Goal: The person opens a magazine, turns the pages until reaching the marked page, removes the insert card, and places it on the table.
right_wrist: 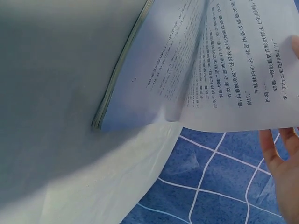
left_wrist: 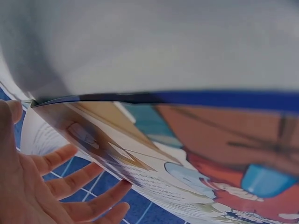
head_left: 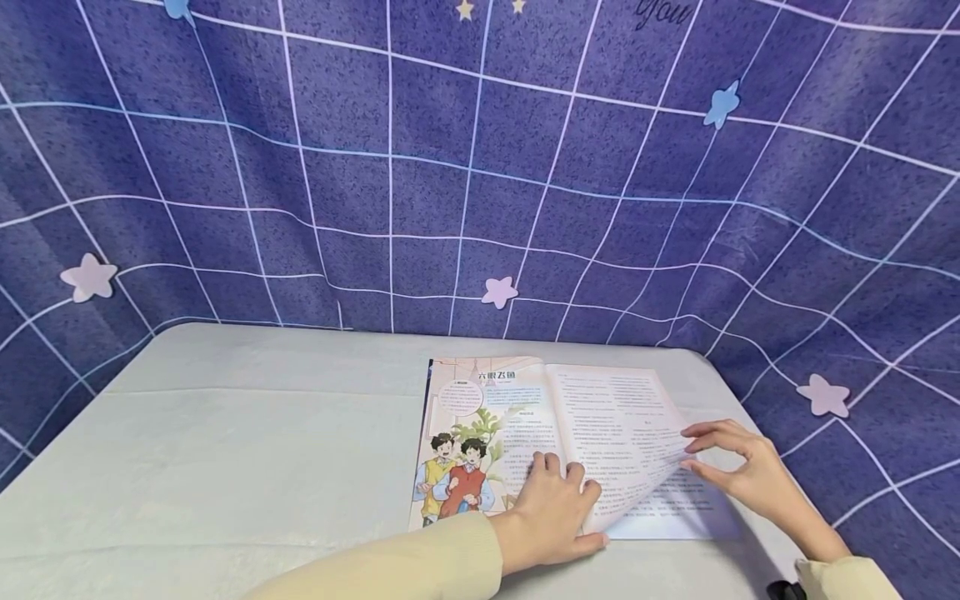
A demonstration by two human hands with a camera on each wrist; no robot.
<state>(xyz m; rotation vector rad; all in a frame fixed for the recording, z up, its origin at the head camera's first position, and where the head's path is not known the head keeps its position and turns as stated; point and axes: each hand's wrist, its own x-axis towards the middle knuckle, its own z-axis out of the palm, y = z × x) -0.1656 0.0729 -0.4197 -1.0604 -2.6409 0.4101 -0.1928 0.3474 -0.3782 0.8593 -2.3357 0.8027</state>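
An open magazine lies on the pale table, its left page printed with two cartoon figures and a title. My left hand rests with spread fingers across the lower part of the magazine by the spine; the left wrist view shows those fingers along the page. At the right edge, my right hand pinches a lifted page between thumb and fingers. That page curves up from the one beneath, baring blue-tinted print. In the right wrist view the raised page stands away from the lower page.
The pale grey table extends to the left of the magazine. Behind and to the right hangs a blue gridded cloth with star shapes. A small black object shows at the right sleeve.
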